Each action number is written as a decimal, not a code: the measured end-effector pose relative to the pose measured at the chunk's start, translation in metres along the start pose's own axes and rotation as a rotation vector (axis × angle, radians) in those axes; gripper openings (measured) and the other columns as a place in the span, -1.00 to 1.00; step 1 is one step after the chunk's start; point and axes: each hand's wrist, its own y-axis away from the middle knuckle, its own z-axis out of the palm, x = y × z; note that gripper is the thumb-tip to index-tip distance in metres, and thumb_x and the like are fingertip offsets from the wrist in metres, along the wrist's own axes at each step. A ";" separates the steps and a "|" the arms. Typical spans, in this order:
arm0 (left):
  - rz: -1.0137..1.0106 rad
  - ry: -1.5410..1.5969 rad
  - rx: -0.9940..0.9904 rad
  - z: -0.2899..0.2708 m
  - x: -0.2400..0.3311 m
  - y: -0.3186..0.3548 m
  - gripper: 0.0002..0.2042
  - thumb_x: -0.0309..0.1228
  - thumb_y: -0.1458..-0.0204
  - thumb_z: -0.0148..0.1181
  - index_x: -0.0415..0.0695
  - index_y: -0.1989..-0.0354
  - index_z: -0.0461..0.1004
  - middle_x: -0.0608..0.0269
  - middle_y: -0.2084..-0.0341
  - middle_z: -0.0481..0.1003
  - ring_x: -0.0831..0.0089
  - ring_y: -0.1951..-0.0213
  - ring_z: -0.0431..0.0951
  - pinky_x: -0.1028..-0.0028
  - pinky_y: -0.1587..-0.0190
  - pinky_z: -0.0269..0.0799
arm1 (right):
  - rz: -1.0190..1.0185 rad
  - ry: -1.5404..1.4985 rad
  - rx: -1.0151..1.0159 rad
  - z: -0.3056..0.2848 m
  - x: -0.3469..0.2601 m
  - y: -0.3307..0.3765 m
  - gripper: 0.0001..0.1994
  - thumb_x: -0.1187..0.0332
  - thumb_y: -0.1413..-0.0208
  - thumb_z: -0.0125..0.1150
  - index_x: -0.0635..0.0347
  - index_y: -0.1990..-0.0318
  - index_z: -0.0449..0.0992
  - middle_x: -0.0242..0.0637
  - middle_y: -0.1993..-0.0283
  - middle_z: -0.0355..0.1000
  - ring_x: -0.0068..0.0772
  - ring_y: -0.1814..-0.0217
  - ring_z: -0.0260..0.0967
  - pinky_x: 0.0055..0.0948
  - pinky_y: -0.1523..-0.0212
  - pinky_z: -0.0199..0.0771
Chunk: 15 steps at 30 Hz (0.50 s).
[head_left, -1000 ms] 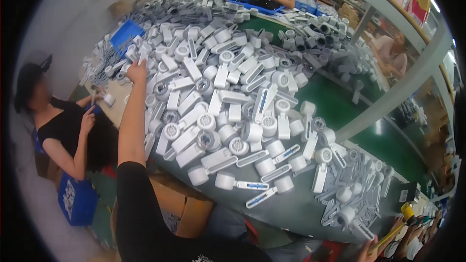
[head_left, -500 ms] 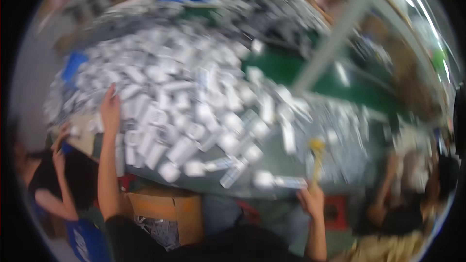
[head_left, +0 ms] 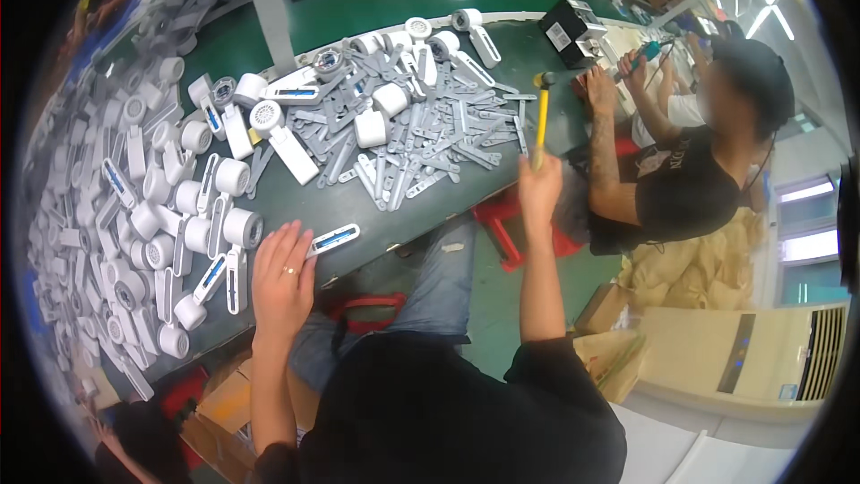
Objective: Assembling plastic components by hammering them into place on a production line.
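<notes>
1. Near the front edge of the dark green tabletop [head_left: 296, 202], a long, round-ended white plastic handle with a blue strip in its slot [head_left: 335, 239] lies just right of the left hand [head_left: 283, 282]. It points right and slightly away; its other end is hidden beneath the fingers.
2. The left hand is palm down, its fingers extended and nearly together, a ring on one of them. It covers the near end of the handle; whether it pinches anything underneath, I cannot tell.
3. The right hand [head_left: 540, 186], beyond the table's edge and well apart from that handle, is closed around a yellow-handled hammer [head_left: 542, 121], held upright with its dark head at the top.
4. To the left of the left hand, and reaching farther back, spreads a pile of white plastic fan-shaped bodies with round heads [head_left: 159, 251], lying at all angles.
5. Beyond the white handle lies a heap of flat, narrow grey plastic strips [head_left: 448, 139], with several white bodies on and around it.
6. Farther right, a co-worker in a black shirt [head_left: 690, 170] holds a teal tool [head_left: 647, 51] near a black box with a white label [head_left: 573, 31].
</notes>
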 end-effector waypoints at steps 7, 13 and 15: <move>-0.004 -0.007 0.029 0.004 0.018 -0.005 -0.62 -0.57 -0.17 0.30 -0.22 -0.19 0.59 -0.01 -0.22 0.56 -0.03 -0.30 0.51 0.03 -0.38 0.36 | 0.112 0.092 -0.049 0.031 0.027 -0.038 -0.72 0.27 -0.20 0.39 0.34 0.11 0.63 0.15 0.00 0.56 0.32 -0.09 0.50 0.09 -0.13 0.53; 0.181 0.060 0.168 0.029 0.060 -0.022 -0.77 -0.54 -0.16 0.29 -0.22 0.00 0.63 -0.02 -0.05 0.62 0.10 -0.04 0.66 0.18 -0.05 0.60 | -0.009 -0.117 -0.116 -0.031 -0.030 -0.013 -0.82 0.39 -0.31 0.20 0.29 0.08 0.65 0.10 0.21 0.62 0.11 0.17 0.63 -0.13 0.06 0.62; 0.290 0.102 0.192 0.028 0.089 -0.045 -0.69 -0.53 -0.13 0.28 -0.21 -0.07 0.63 0.03 -0.11 0.63 0.19 0.06 0.67 0.24 0.01 0.60 | -0.318 -0.130 -0.075 -0.043 -0.042 0.007 -0.82 0.49 -0.25 0.17 0.25 0.08 0.66 0.05 0.18 0.60 0.10 0.11 0.62 -0.15 0.04 0.61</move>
